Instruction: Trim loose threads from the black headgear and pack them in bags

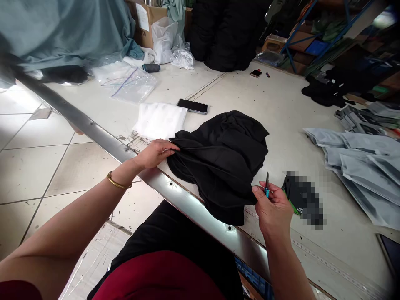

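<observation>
The cloth (225, 154), black and loosely bunched, lies on the counter (290, 121), its near side lapping onto the metal edge (187, 208). Lying so close to the person, it probably lets both hands work without a long reach.

At the cloth's left end, the left hand (154, 154) has its grip pressed together, thumb and fingers pinching the rim; this seems meant to steady that end and keep the layers from sliding. At the cloth's right end, the right hand (275, 208) has its grip closed around the cutter (267, 189), thumb tip at the fabric's border. Whether it also nips the fabric I cannot tell. The blade points up, probably so that the tool stays at hand while its tip is kept off the fabric.

Beyond the cloth, to the left, are the white sheets (161, 121), with the phone (196, 106) just behind them, perhaps put there to be out of the hands' way. Right of the cloth lies the black packet (300, 196), and farther right the grey bags (368, 171) overlap in a loose pile, likely to keep them together and within reach.
</observation>
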The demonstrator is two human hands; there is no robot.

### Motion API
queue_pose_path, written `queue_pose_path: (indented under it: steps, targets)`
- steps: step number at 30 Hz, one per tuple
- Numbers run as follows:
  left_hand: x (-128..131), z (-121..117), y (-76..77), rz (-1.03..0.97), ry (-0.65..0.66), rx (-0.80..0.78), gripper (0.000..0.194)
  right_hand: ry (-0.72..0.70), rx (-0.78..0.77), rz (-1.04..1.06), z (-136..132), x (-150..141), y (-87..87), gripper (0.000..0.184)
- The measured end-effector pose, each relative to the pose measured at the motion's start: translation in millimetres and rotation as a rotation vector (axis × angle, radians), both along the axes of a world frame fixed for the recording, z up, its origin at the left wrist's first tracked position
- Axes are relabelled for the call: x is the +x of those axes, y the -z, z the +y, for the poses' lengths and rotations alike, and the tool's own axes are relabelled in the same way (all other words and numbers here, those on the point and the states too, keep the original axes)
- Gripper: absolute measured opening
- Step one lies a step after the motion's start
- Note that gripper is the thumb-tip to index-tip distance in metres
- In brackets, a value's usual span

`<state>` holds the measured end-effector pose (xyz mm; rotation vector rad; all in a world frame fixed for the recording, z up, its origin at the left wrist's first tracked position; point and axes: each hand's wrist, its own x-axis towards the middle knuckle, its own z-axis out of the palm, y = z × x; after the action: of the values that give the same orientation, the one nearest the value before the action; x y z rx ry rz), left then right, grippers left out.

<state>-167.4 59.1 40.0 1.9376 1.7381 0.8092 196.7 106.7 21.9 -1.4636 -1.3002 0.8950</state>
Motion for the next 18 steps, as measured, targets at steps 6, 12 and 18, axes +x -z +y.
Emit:
queue_pose_path:
  steps: [6,12,18]
  targets:
    - [7,23,9.6,-0.171,-0.246,-0.106,0.035,0.005,-0.079,0.045,13,0,17.0,0.045]
    - [12,34,14.1,-0.095,-0.276,-0.063,0.036,-0.039,-0.168,0.092,19,-2,23.8,0.045]
    - [5,29,14.2,-0.433,-0.308,-0.161,0.041,-0.062,-0.150,0.058,19,1,23.9,0.044]
